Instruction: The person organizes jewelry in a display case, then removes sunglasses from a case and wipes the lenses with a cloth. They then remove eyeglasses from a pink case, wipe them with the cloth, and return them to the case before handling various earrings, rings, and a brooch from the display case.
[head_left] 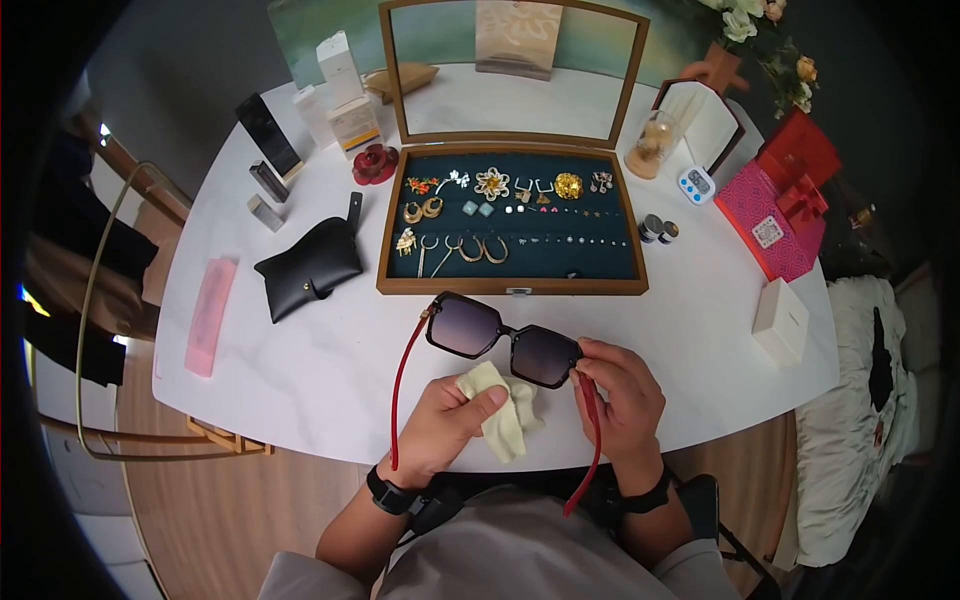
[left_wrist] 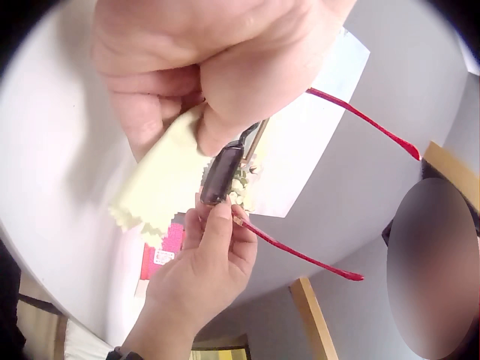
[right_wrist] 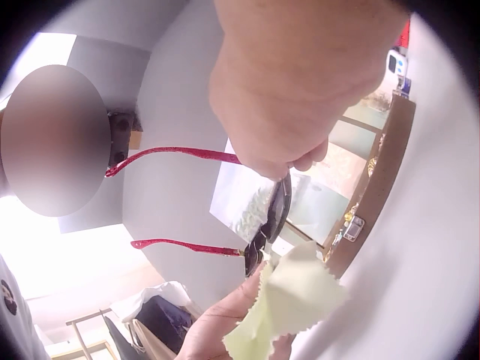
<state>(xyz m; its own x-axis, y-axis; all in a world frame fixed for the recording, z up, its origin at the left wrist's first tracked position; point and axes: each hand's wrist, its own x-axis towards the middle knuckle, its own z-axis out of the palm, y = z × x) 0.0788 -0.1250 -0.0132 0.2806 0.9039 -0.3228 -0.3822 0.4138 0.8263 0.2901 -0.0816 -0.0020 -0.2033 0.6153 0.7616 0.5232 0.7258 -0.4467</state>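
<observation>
Sunglasses (head_left: 465, 325) with dark gradient lenses and red temples are held up above the table's front part, temples toward the person. The right hand (head_left: 625, 395) pinches them at the hinge beside the right-hand lens. A pale yellow cloth (head_left: 503, 425) with zigzag edges is pinched between the thumb and fingers of the left hand (head_left: 440, 425), just below the lenses. In the left wrist view the cloth (left_wrist: 161, 172) hangs from the left hand (left_wrist: 217, 60), close to the sunglasses (left_wrist: 223, 174). The right wrist view shows the cloth (right_wrist: 289, 300) beneath the sunglasses (right_wrist: 277, 210).
An open wooden jewelry case (head_left: 512, 286) stands behind the sunglasses. To its left lie a black pouch (head_left: 312, 262) and a pink strip (head_left: 211, 315); small boxes stand farther back. On the right are a white box (head_left: 781, 322), a timer (head_left: 696, 185) and a red-pink gift box (head_left: 765, 220).
</observation>
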